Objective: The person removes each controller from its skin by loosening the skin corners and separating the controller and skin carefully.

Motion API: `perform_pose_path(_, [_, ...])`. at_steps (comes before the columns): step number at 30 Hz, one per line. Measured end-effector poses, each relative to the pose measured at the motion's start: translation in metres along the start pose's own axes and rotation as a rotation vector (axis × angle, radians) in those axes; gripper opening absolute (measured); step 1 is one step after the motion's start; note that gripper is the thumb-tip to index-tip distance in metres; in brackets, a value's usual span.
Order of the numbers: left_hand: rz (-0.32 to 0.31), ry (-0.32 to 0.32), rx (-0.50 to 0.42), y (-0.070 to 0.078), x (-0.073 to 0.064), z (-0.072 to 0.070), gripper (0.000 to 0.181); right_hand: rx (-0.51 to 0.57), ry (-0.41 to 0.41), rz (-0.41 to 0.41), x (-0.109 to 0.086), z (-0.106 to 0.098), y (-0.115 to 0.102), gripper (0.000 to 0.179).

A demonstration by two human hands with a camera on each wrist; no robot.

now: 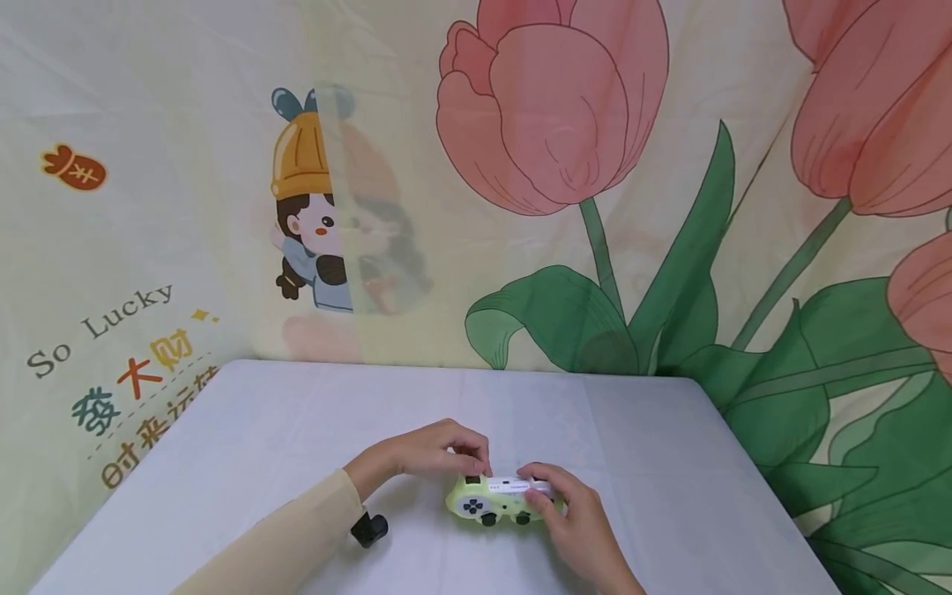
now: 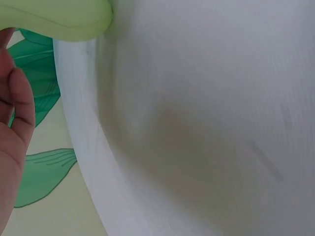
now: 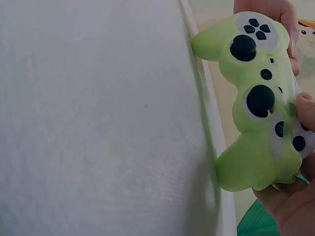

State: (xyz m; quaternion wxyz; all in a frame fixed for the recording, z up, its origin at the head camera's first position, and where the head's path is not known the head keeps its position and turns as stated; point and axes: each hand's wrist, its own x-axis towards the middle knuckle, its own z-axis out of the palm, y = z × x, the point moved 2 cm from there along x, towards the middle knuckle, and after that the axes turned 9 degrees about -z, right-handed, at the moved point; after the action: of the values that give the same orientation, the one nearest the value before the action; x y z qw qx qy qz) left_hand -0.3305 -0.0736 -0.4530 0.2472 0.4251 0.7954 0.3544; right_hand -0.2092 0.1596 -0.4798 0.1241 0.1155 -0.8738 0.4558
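Observation:
A white game controller [image 1: 513, 486] with black sticks and buttons sits partly inside a pale green soft cover [image 3: 243, 162]. Over its right part, in the head view, the right hand [image 1: 576, 516] grips it, thumb on the face and fingers at the top edge. White body shows bare near that thumb in the right wrist view. With bent fingers the left hand [image 1: 449, 446] holds the controller's top left edge; its fingertips are partly hidden there. The left wrist view catches only the cover's rounded green end [image 2: 64, 19] and part of the left hand [image 2: 15, 108].
A white-covered table [image 1: 312, 413] lies under the hands. Beside the left sleeve is a small black device [image 1: 369, 529], seemingly the wrist camera. Behind the table hangs a printed cloth [image 1: 387, 99] with tulips and a cartoon figure.

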Motion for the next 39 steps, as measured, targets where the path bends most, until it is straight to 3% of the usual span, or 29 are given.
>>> perform_pose_path(10, [-0.044, -0.040, 0.018, -0.001, -0.003, -0.003, 0.024, -0.003, 0.014, -0.007, -0.001, 0.000, 0.000, 0.028])
perform_pose_path(16, [-0.080, -0.090, -0.079, -0.002, 0.006, 0.000, 0.019, -0.005, 0.003, -0.013, -0.001, -0.001, 0.001, 0.027])
perform_pose_path(22, [-0.068, -0.107, -0.159, -0.002, 0.010, 0.002, 0.021, -0.003, -0.001, -0.028, 0.000, -0.002, 0.001, 0.025])
perform_pose_path(34, [-0.126, -0.110, -0.108, -0.006, 0.006, 0.000, 0.021, -0.006, 0.002, -0.021, 0.001, 0.000, 0.001, 0.028])
perform_pose_path(39, [-0.127, -0.131, -0.157, -0.003, 0.007, 0.000, 0.020, -0.006, -0.004, 0.002, 0.000, -0.001, 0.000, 0.025])
